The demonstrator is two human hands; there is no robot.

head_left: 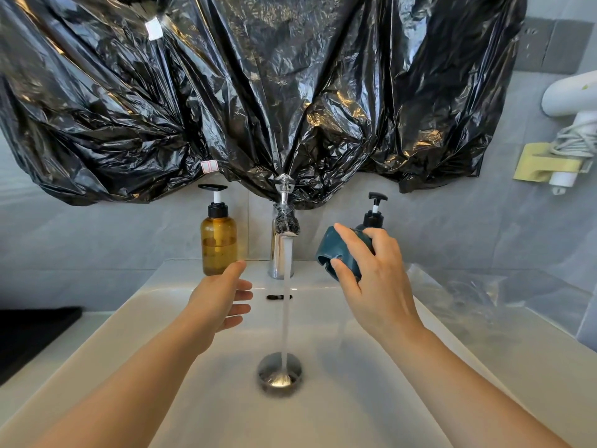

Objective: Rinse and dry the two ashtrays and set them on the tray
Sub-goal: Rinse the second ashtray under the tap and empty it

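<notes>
Right hand [374,282] grips the tilted ashtray [332,248], rim lower-left of the grip, far side hidden; left hand [219,299] spread, empty.

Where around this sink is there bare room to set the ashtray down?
Bare: the basin floor either side of the drain, and the counter strip between basin and black item. Crowded: the back ledge, with amber bottle, faucet and dark pump bottle. Clear plastic covers the right counter.

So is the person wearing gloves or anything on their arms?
No gloves, and no sleeves showing anywhere in the picture. The left hand and right hand wear no rings, watch or bracelets that I can see.
</notes>
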